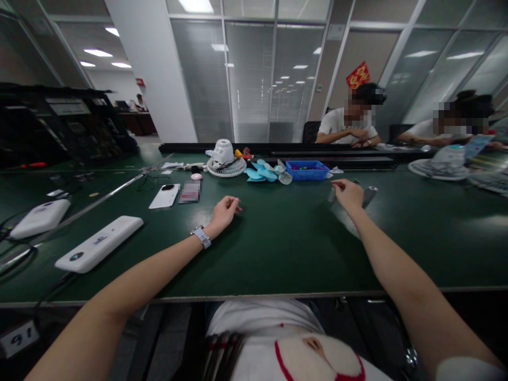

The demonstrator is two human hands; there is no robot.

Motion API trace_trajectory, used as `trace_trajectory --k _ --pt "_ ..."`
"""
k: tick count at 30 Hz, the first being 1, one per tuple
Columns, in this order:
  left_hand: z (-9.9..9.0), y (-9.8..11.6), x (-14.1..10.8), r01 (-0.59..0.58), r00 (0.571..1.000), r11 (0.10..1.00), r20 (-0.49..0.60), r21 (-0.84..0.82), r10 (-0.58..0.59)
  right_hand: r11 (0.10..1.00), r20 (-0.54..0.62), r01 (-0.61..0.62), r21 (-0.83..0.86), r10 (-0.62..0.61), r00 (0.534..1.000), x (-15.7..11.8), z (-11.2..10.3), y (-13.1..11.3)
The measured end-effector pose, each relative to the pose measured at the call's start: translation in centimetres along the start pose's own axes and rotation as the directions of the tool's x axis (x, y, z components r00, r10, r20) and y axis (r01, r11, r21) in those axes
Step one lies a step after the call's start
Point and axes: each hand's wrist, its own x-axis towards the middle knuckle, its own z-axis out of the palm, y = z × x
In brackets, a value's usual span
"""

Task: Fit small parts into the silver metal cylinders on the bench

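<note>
Over the middle of the green table (273, 248), my left hand (224, 215) is closed, thumb and fingers pressed together. Whatever it may hold is too small to make out. Farther right, my right hand (350, 196) has its fingertips drawn together in a pinch, and I cannot tell what is in them. A small grey piece (331, 196) shows just below those fingertips. Beside the same hand, partly behind it, a grey cylinder (370, 193) stands tilted on the tabletop. Light blue fan blades (262, 171) lie beyond both hands, near a blue plastic bin (306, 170).
A white fan body with its grille (225, 165) lies at the back. To the left are a white phone (164, 196), a long white power bank (101, 243) and another white device (41, 218) with cables. Two people sit across the table, near more fan parts (444, 164).
</note>
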Motion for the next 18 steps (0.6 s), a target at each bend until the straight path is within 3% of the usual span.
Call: trace_trajectory --k 8,14,18 --pt "0.12 -0.10 0.05 -0.003 1.000 1.000 -0.001 -0.021 0.003 1.000 -0.005 -0.021 0.011 0.021 1.000 0.01 -0.12 -0.19" --pt "0.21 0.44 -0.16 0.013 1.000 0.999 -0.014 -0.033 -0.014 0.988 0.049 -0.014 -0.151 0.022 0.999 -0.17 -0.36 -0.74" --pt "0.19 0.34 -0.14 0.014 1.000 0.999 -0.009 -0.043 -0.015 0.995 0.017 -0.044 -0.087 0.046 0.999 -0.48 -0.08 -0.69"
